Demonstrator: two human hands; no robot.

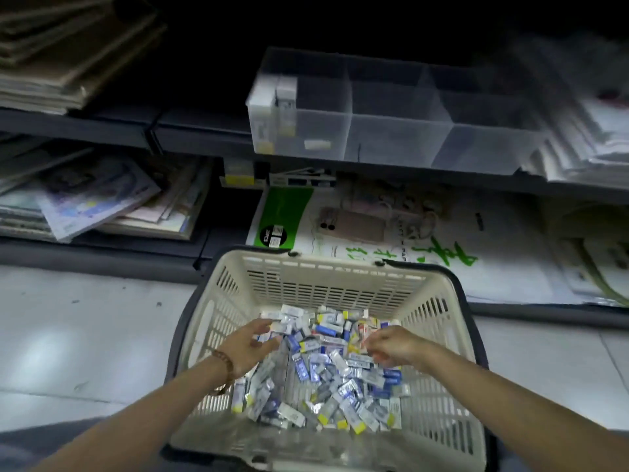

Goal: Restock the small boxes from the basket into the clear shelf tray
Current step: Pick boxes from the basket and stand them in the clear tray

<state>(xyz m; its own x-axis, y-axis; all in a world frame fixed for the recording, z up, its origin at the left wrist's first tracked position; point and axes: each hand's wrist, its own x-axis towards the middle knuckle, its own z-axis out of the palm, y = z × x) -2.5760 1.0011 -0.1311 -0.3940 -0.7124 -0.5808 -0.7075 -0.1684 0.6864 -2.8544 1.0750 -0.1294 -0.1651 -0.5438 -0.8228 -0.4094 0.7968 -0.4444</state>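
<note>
The shelf (204,131) runs across well above and beyond both my hands, with the floor (85,335) pale below it. The basket (323,281) stands on that floor, and both my hands are down inside it. The clear shelf tray (391,131) sits on the shelf straight ahead of my hands and higher, well apart from them. It is split into compartments. Only the one up and ahead of my left hand has stock, a few boxes standing on end (275,107); the others look bare (one small scrap lies low in the first).

The small boxes (323,376) lie in a loose heap under and between my hands, pointing every way.

My left hand (250,345) is spread, fingers fairly straight, tips resting on the boxes at the far left of the heap, with a bead bracelet (226,366) on the wrist behind it. My right hand (391,345) has its fingers curled down into the right side of the heap. I cannot tell whether it has a box pinched or is only raking.

I judge this to be the gathering step, early in the job. Next I need to close on a few boxes, square them so they face one way, lift clear of the basket wall beyond my fingers, and stand them beside those already in the tray.
</note>
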